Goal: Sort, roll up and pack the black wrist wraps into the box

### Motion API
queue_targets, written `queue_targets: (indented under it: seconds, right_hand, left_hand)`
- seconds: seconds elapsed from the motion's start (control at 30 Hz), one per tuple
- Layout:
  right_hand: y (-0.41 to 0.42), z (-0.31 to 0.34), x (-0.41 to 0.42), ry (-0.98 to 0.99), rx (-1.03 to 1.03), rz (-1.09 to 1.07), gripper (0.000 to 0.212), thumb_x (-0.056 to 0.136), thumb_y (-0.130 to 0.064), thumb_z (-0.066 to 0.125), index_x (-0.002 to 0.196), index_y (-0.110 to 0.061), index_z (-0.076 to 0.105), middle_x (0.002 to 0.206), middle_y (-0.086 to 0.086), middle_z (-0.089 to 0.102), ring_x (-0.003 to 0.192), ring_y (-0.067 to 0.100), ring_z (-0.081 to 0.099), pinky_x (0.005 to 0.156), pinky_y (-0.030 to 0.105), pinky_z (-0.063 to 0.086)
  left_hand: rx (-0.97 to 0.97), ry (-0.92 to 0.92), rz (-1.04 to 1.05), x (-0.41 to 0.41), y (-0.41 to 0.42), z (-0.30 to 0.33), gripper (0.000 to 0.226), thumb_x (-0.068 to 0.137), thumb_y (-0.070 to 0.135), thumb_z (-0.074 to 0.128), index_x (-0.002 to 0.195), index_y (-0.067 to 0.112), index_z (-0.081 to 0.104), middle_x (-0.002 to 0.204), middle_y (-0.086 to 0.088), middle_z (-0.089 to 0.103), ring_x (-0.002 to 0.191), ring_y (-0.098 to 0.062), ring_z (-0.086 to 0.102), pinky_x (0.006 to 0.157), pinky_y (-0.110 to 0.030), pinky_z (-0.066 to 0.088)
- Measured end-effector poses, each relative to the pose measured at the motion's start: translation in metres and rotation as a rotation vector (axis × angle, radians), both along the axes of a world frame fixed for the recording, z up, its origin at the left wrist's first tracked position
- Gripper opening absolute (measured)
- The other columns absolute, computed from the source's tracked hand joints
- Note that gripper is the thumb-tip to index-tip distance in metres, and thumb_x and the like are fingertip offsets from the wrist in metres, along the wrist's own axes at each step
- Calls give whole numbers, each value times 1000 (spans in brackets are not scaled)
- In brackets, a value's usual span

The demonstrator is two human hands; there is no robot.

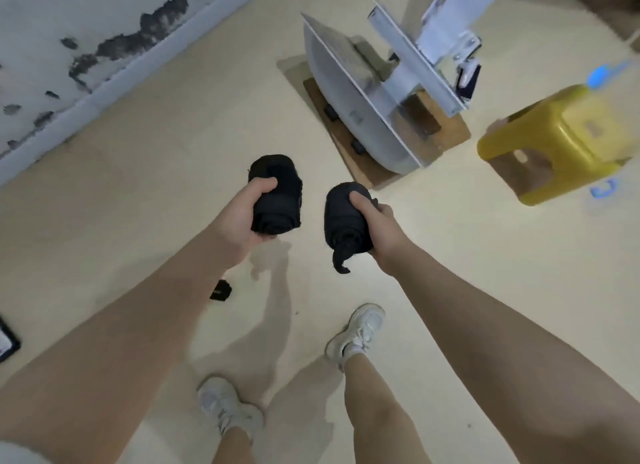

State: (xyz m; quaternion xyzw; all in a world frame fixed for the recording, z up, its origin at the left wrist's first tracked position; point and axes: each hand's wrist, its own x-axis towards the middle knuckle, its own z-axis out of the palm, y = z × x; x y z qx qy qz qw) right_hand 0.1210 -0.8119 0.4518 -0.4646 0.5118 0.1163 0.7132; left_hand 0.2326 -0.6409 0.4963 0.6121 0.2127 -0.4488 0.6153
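Note:
I stand over a cream floor with both arms stretched forward. My left hand (242,214) grips a rolled black wrist wrap (280,193), thumb across its top. My right hand (377,221) grips a second rolled black wrist wrap (341,214), and a loose end of it hangs down below the roll. A small black piece (221,290) lies on the floor under my left forearm. A dark-edged flat object (8,342) shows at the left edge; I cannot tell whether it is the box.
A white metal machine base (349,96) on a wooden board (360,165) stands ahead. A yellow plastic stool (554,141) is at the right. A stained white wall (69,47) runs along the upper left. My two feet in white shoes (360,332) are below.

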Motion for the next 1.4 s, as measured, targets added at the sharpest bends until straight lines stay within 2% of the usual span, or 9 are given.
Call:
queue_targets:
  seconds: [0.27, 0.37, 0.6, 0.77, 0.9, 1.07, 1.13, 1.23, 1.4]
  right_hand:
    - [-219, 45, -98, 75, -225, -121, 62, 80, -44, 70, 121, -17, 32, 116, 2, 54, 99, 21, 61, 73, 32, 52]
    - [-281, 52, -128, 97, -285, -230, 58, 80, -42, 70, 117, -20, 32, 114, 1, 53, 98, 22, 61, 75, 35, 53]
    - [-407, 45, -147, 140, -134, -714, 62, 77, -47, 69, 118, -19, 32, 108, 4, 56, 95, 26, 64, 88, 43, 53]
    - [-504, 28, -139, 113, -209, -798, 65, 76, -45, 72, 119, -17, 32, 114, 4, 54, 96, 25, 62, 83, 39, 54]
    - [-566, 15, -145, 55, -89, -873, 72, 74, -48, 73, 124, -18, 31, 114, 5, 54, 97, 27, 64, 86, 46, 55]
    - [-665, -9, -164, 42, -130, -780, 73, 78, -44, 71, 131, -15, 29, 116, 6, 54, 93, 24, 64, 73, 35, 55]
    - [-702, -24, -168, 60, -177, -734, 75, 78, -43, 72, 133, -17, 28, 120, 6, 53, 96, 24, 62, 70, 32, 53]
    - [-741, -46, -166, 37, -212, -746, 73, 80, -38, 71, 135, -17, 29, 119, 5, 55, 96, 21, 61, 65, 28, 49]
    - [-789, -80, -154, 38, -307, -727, 68, 81, -39, 70, 132, -24, 28, 109, -2, 56, 88, 9, 58, 63, 20, 43]
  left_hand:
    - [-64, 87, -293, -47, -252, 21, 31, 89, 36, 56, 116, 21, 59, 111, -1, 66, 94, -14, 63, 68, -27, 49]
    - [-75, 58, -445, -66, -336, 17, 41, 89, 39, 56, 124, 18, 57, 117, -2, 66, 100, -16, 63, 73, -29, 48]
    - [-50, 82, -560, -77, -496, -11, 52, 83, 43, 64, 128, 19, 53, 120, -3, 64, 107, -16, 62, 72, -28, 50]
    - [-18, 16, -579, -67, -603, -28, 70, 71, 41, 72, 131, 19, 42, 120, -4, 61, 106, -18, 63, 74, -34, 55]
    - [41, -17, -649, -77, -680, -31, 80, 58, 44, 74, 128, 16, 48, 116, -5, 67, 100, -18, 67, 81, -36, 55]
    - [213, -259, -736, -94, -782, -60, 80, 57, 49, 77, 118, 17, 35, 103, -7, 59, 95, -23, 64, 86, -42, 54]
    - [207, -376, -829, -98, -817, -78, 62, 76, 35, 72, 116, 21, 26, 94, 0, 51, 90, -20, 60, 89, -42, 52]
    - [212, -569, -1029, -98, -853, -97, 67, 79, 19, 73, 126, 23, 25, 97, 0, 51, 85, -17, 57, 80, -39, 53]
    - [273, -1323, -1553, -79, -900, -147, 65, 71, 17, 70, 129, 23, 39, 104, 4, 52, 101, -24, 49, 86, -35, 39]
